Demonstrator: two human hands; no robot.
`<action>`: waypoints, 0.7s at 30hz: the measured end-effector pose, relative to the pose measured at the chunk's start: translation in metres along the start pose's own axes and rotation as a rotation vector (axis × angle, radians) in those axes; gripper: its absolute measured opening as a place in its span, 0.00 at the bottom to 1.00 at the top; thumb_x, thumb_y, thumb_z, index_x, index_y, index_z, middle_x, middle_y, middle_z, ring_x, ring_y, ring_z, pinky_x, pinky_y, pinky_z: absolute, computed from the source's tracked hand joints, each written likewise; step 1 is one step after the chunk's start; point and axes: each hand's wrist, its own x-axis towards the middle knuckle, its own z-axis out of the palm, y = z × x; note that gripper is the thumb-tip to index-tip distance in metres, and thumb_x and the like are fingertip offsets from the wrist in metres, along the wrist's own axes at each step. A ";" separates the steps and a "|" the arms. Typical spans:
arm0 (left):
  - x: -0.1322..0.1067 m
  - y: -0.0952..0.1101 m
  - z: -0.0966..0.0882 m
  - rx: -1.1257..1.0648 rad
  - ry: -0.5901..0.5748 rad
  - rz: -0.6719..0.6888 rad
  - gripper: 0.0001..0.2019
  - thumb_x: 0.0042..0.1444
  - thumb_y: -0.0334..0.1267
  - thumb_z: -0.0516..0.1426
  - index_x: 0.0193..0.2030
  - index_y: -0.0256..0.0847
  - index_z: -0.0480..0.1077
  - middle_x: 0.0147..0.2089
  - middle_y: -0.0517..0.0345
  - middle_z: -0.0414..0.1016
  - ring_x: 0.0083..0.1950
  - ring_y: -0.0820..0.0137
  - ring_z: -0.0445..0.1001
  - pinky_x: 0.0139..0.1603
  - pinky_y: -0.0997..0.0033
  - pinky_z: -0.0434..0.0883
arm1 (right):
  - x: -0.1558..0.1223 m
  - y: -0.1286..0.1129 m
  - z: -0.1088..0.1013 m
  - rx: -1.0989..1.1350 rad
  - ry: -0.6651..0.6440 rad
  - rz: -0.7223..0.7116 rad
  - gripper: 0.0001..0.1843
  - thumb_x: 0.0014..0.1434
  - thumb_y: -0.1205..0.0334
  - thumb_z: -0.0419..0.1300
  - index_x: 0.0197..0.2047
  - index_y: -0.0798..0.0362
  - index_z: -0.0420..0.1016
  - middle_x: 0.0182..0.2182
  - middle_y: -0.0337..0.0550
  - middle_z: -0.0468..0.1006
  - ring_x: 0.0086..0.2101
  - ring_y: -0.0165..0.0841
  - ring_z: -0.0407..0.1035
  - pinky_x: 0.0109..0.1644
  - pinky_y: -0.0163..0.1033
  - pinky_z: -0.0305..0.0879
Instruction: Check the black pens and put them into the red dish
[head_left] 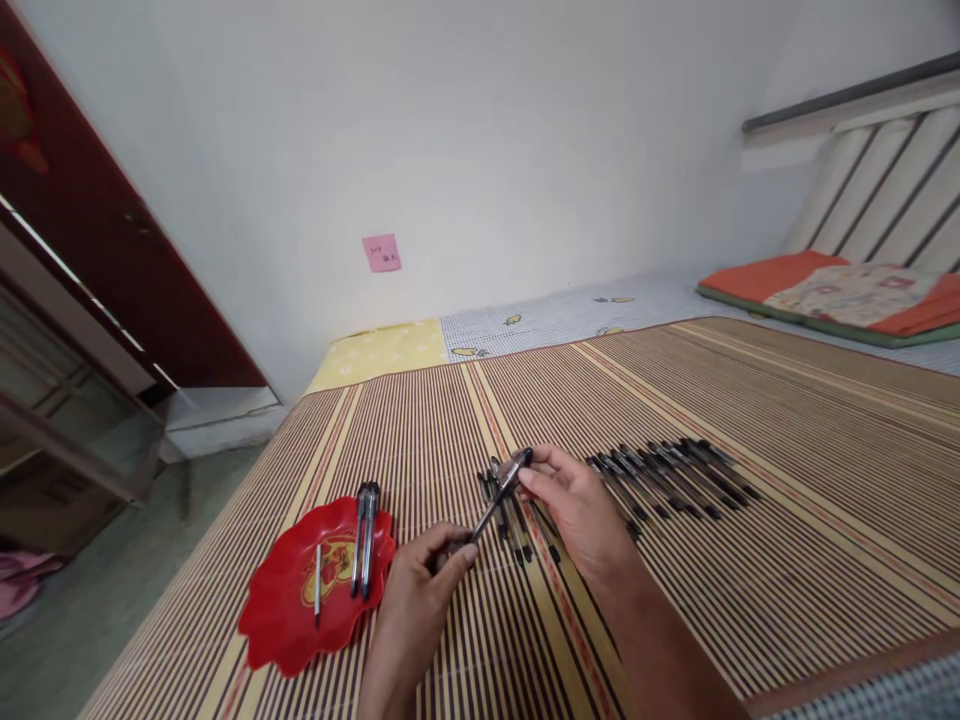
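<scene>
A black pen [495,503] is held slantwise between my two hands above the striped mat. My left hand [426,572] pinches its lower end, while my right hand [571,500] grips the dark upper end between thumb and fingers. Just beneath and behind it lie several more black pens [517,530] on the mat, partly covered by my right hand. To the left of my left hand sits a red scalloped plate [271,585]. On that plate are a thin white refill [317,588] with a dark tip and a few black pens [365,540] resting across its right rim.
A long row of black pens [675,475] lies to the right of my right hand. The striped mat [810,520] covers the bed. Folded orange bedding [787,275] rests at the far right by the white rails. A pink note [382,253] is on the wall.
</scene>
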 end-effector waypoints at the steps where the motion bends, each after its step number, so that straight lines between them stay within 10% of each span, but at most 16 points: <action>1: 0.000 0.001 0.001 -0.013 0.003 0.000 0.10 0.57 0.45 0.61 0.38 0.42 0.79 0.36 0.55 0.78 0.39 0.63 0.73 0.41 0.67 0.68 | 0.000 0.001 0.000 -0.014 -0.025 0.008 0.14 0.51 0.57 0.69 0.39 0.53 0.76 0.37 0.45 0.84 0.39 0.36 0.76 0.42 0.38 0.69; 16: -0.006 0.009 0.005 -0.113 0.075 0.017 0.06 0.57 0.40 0.60 0.34 0.40 0.76 0.30 0.60 0.72 0.34 0.69 0.69 0.37 0.72 0.65 | -0.001 0.020 0.014 -0.096 -0.014 -0.008 0.18 0.50 0.50 0.70 0.39 0.53 0.75 0.36 0.47 0.83 0.37 0.37 0.77 0.40 0.39 0.72; 21: -0.008 -0.002 -0.021 -0.025 0.223 0.009 0.10 0.57 0.44 0.60 0.35 0.40 0.76 0.34 0.57 0.75 0.36 0.66 0.72 0.39 0.69 0.67 | -0.001 0.026 0.011 -0.139 -0.017 -0.003 0.22 0.54 0.48 0.67 0.48 0.52 0.76 0.42 0.49 0.83 0.37 0.36 0.77 0.41 0.40 0.73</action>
